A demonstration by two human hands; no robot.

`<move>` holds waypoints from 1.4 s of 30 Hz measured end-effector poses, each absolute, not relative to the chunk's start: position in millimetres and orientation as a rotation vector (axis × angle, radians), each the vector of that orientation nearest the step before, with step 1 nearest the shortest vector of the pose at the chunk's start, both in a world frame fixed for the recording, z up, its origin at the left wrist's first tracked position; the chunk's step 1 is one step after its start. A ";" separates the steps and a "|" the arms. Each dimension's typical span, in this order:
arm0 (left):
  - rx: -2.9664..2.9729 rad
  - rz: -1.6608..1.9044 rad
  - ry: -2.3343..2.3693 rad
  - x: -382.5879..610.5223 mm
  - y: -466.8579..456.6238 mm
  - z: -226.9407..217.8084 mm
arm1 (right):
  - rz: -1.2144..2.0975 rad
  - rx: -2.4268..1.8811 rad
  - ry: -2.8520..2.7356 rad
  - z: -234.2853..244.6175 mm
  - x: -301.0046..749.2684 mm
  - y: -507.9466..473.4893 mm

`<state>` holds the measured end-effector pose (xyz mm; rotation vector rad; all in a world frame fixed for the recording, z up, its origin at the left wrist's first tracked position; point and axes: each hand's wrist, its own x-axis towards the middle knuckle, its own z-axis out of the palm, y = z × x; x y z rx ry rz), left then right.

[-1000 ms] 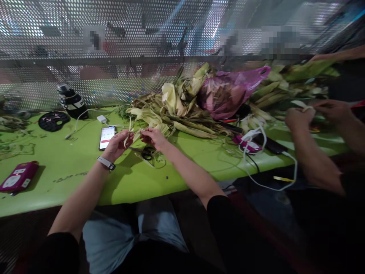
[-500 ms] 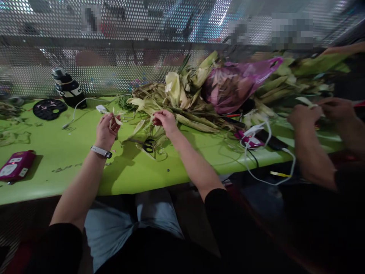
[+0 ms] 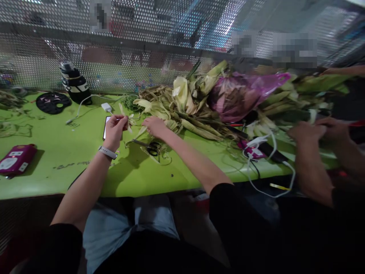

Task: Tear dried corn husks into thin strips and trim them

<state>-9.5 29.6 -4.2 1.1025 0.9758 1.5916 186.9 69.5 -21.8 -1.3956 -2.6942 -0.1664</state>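
Observation:
My left hand [image 3: 115, 127], with a pale watch band on the wrist, pinches a small bunch of pale corn husk strips [image 3: 130, 123] that fan out beyond the fingertips. To its right, my right hand [image 3: 155, 126] is low over the front of the corn husk pile [image 3: 159, 110], fingers curled together; whatever they grip is hidden. Dark-handled scissors [image 3: 154, 148] lie just below that hand, among thin husk scraps. Partly behind my left hand is a phone [image 3: 105, 131].
A dark bottle [image 3: 75, 85], a black palette-shaped plate [image 3: 53, 102] and a magenta power strip [image 3: 18, 159] are on the left of the green table [image 3: 71, 182]. A pink plastic bag [image 3: 236, 95] sits on the husks. At right, a co-worker's hands [image 3: 308, 131] hold husk.
My right hand has moved left and down to the edge of the husk pile. My left hand has turned, bringing its husk strips to the right and uncovering the phone.

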 end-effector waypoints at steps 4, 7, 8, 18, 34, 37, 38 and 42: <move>1.080 1.565 0.998 -13.9 34.3 -9.0 | -0.334 -1.301 -2.822 -23.6 173.2 88.5; 1.070 1.515 1.000 -14.9 33.8 -8.9 | -0.391 -1.399 -2.602 -9.4 182.1 102.3; 1.066 1.476 1.002 -14.5 32.9 -8.8 | -0.395 -1.438 -2.538 -2.5 187.9 106.2; 1.479 0.800 1.411 -8.8 32.6 -33.1 | 1.425 -1.138 -1.231 -9.4 210.7 61.3; 1.590 1.187 0.978 10.2 15.8 -23.6 | 1.411 -0.963 -1.403 -20.1 197.7 20.9; 1.565 1.159 0.922 11.5 16.2 -23.4 | 1.510 -0.911 -1.359 -15.4 196.9 16.6; 1.581 1.150 0.921 11.5 16.3 -23.5 | 1.540 -0.900 -1.361 -14.3 196.5 15.2; 1.624 1.133 0.925 9.9 16.2 -23.4 | 1.555 -0.883 -1.360 -14.3 194.8 14.3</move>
